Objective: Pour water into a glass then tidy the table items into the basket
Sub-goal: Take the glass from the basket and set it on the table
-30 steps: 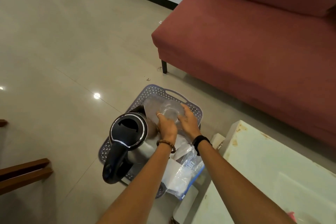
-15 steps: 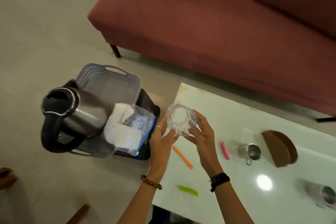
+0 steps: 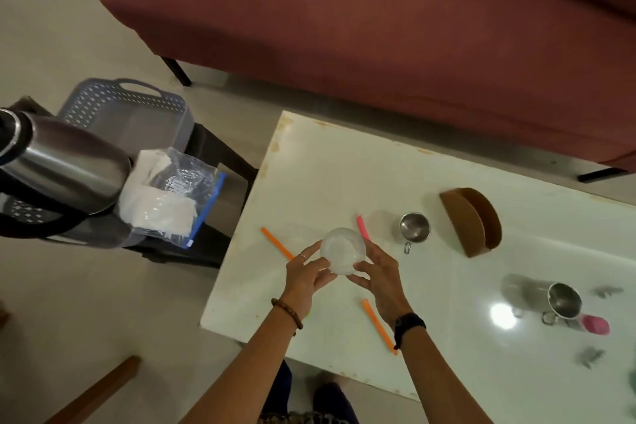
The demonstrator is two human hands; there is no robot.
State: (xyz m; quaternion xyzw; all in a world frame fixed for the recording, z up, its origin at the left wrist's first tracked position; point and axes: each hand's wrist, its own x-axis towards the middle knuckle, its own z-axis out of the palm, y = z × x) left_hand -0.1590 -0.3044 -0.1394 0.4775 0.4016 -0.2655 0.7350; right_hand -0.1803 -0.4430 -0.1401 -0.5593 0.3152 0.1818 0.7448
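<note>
Both my hands hold a clear glass (image 3: 342, 250) just above the white table (image 3: 344, 162). My left hand (image 3: 308, 274) grips its left side and my right hand (image 3: 377, 274) grips its right side. The grey perforated basket (image 3: 127, 107) stands on a dark stool to the left of the table. In it are a steel kettle (image 3: 65, 162) with a black handle and a clear zip bag (image 3: 172, 196) of white items.
On the table lie two orange sticks (image 3: 277, 243) (image 3: 378, 325), a pink stick (image 3: 362, 226), a small steel cup (image 3: 414, 227), a brown holder (image 3: 473, 220), a second steel cup (image 3: 564, 301) and a pink object (image 3: 595, 324). A red sofa (image 3: 378, 27) runs behind.
My hands lifted the glass out of the basket and carried it right, over the table, then lower toward the tabletop. My view swung from the basket to the table.
</note>
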